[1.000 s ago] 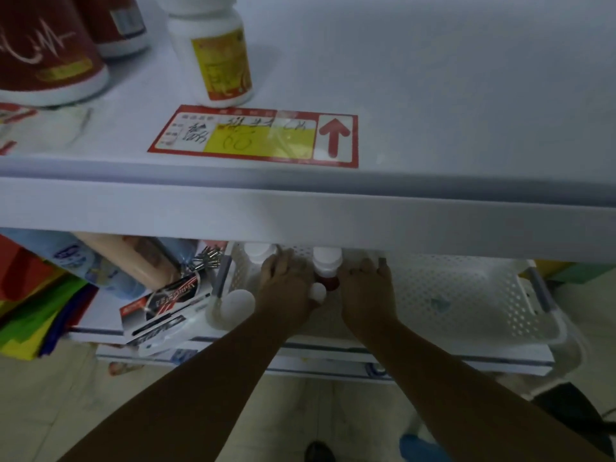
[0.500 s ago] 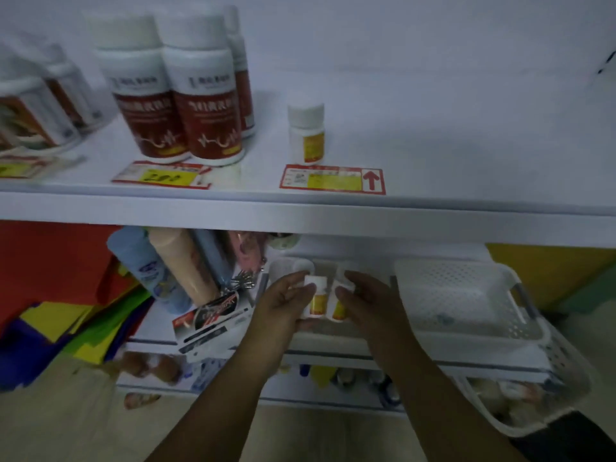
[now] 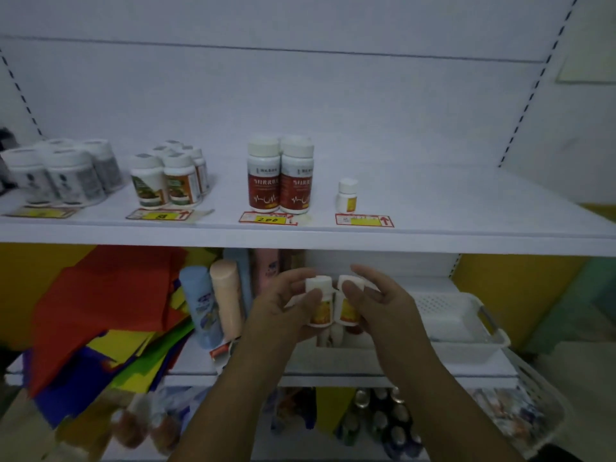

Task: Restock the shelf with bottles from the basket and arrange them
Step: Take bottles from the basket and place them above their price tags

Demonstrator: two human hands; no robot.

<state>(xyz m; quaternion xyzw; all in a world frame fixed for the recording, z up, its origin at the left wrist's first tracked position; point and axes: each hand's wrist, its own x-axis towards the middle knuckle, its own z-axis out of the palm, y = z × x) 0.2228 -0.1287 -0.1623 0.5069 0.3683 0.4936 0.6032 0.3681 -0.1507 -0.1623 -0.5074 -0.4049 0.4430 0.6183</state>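
Change: both hands have risen from the basket [image 3: 466,315] — now just below the shelf [image 3: 433,235] edge.
Left hand [image 3: 283,311]: clamped on a small bottle [image 3: 320,308].
Right hand [image 3: 383,305]: gripping its twin bottle [image 3: 346,311].
Writing: price tag [image 3: 266,219] reads "200".

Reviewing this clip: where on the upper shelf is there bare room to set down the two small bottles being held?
The widest bare patch on the upper shelf runs right of the lone small yellow-label bottle to the right upright. A narrower gap lies between that bottle and the red-label bottles. The left side is crowded with bottle clusters. Left hand and right hand each hold one bottle.
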